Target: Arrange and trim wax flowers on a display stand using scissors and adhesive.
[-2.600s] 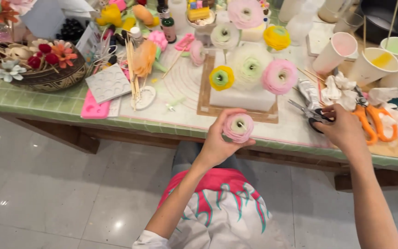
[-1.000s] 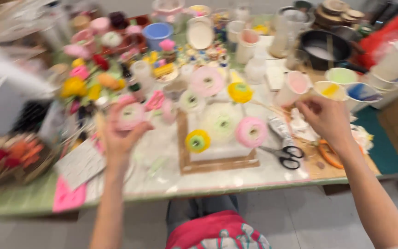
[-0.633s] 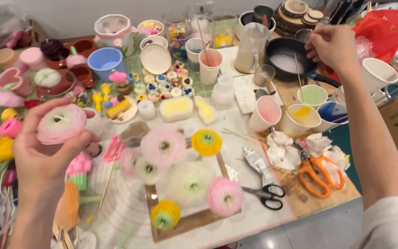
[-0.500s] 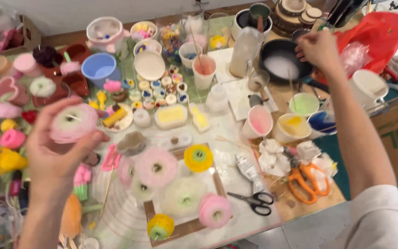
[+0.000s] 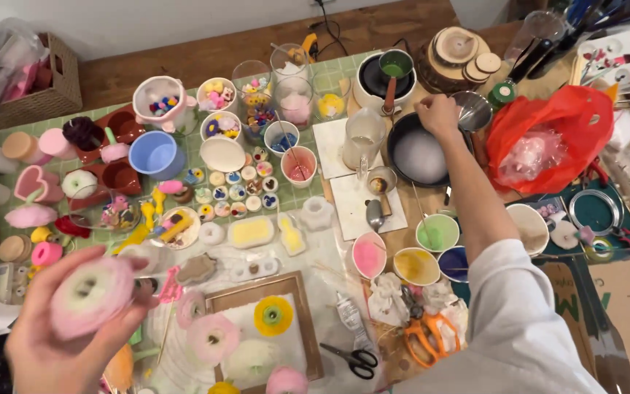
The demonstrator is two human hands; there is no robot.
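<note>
Pink-and-white flower candle (image 5: 90, 295) sits low at the left of the view, held up above the crowded table (image 5: 333, 211) in the left hand (image 5: 63, 332), whose fingers curl round its rim and cup it from beneath. It looks light, waxy and brittle at its thin petal edges, so a hold at the thicker base seems safest. The right hand (image 5: 437, 115) reaches to the dark pan (image 5: 421, 155), fingers bunched at its rim; what they pinch cannot be told.

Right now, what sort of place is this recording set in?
Probably a craft table for candle or wax flower making: cups of coloured liquid, a dark pan, and a pink flower in the left hand.
</note>
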